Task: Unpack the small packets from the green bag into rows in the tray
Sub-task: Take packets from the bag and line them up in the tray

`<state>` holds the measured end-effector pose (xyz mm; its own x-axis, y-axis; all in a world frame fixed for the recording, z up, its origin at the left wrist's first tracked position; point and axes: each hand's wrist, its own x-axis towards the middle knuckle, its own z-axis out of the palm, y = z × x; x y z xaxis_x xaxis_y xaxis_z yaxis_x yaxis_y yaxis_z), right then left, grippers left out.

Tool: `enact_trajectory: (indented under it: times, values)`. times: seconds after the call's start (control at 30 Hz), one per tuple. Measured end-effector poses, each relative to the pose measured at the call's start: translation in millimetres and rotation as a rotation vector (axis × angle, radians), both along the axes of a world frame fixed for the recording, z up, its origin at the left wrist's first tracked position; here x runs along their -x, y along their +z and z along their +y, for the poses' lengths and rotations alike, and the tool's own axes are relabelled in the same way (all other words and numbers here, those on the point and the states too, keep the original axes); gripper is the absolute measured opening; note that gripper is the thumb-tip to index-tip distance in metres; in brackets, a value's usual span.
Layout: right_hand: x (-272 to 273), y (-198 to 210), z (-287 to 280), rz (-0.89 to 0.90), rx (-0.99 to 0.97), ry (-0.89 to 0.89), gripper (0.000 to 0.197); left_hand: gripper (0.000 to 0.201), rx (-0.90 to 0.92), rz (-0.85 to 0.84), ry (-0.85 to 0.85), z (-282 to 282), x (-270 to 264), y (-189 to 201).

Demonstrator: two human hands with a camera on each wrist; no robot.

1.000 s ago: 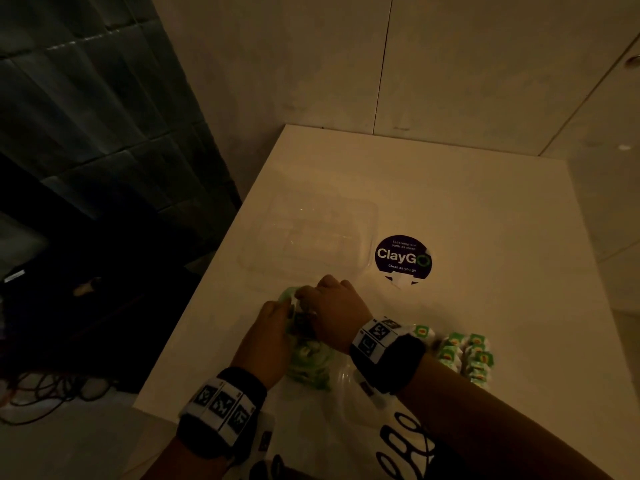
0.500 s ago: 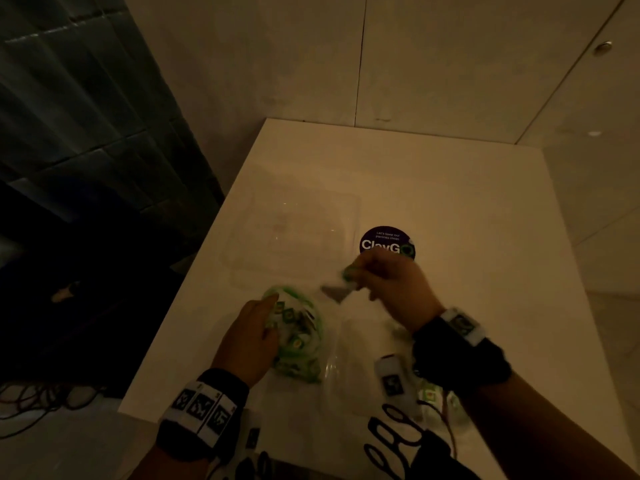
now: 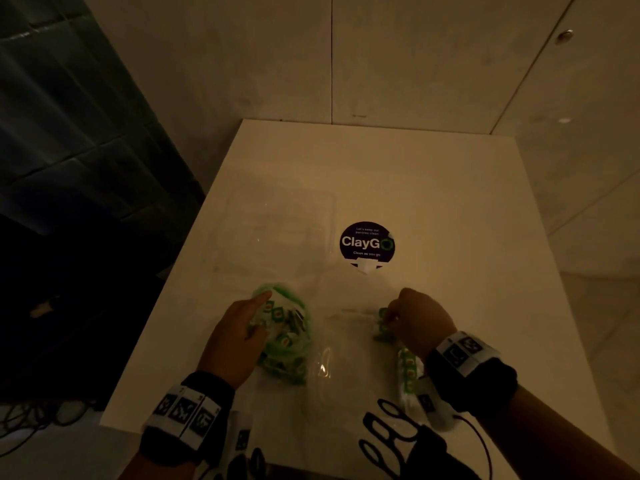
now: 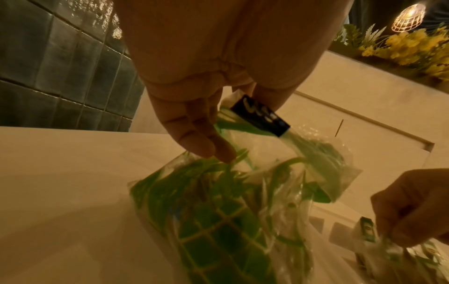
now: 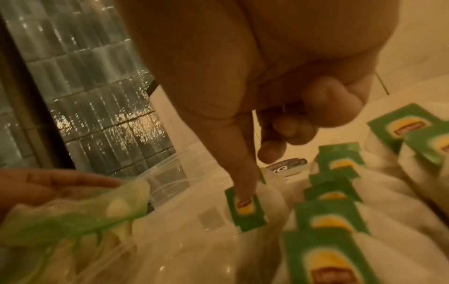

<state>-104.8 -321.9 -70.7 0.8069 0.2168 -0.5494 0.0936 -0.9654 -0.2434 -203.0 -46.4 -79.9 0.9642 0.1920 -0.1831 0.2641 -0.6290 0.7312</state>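
Left hand [image 3: 235, 341] pinches the green bag [image 3: 291, 341] by its neck, right hand [image 3: 419, 320], curled, pinches one packet [image 3: 382, 314]; best laid flat, square to the row [image 3: 408, 370].

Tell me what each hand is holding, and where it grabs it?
The right hand pinches one small packet by its green tag. The left hand holds the green bag at its open rim.
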Motion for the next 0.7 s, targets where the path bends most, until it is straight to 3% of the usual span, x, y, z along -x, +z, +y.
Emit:
enact_trajectory:
  times: [0.23,0.3,0.4,0.47,0.6,0.7]
  values:
    - [-1.5,9.7,7.7,-0.079,0.027,0.037,0.013,0.055,0.02,-0.001,-0.01,-3.0,-0.3,0.3]
    - [2.0,14.8,13.5,-0.145,-0.062,0.044,0.01,0.055,0.012,-0.005,-0.017,-2.2,0.2,1.0]
    - [11.6,24.2,41.5,-0.265,-0.364,0.079,0.015,0.055,0.007,-0.016,-0.036,-0.4,1.7,0.5]
    - [17.2,27.8,70.2,-0.268,-0.436,0.151,0.019,0.055,0.009,-0.019,-0.04,0.1,2.7,0.5]
    - [21.0,20.2,115.9,-0.211,-0.105,0.313,0.035,0.056,-0.034,-0.017,-0.057,-4.3,3.4,4.8]
    - [23.9,12.3,129.5,-0.208,0.032,0.386,0.034,0.055,-0.034,0.006,-0.065,-6.9,4.4,8.1]
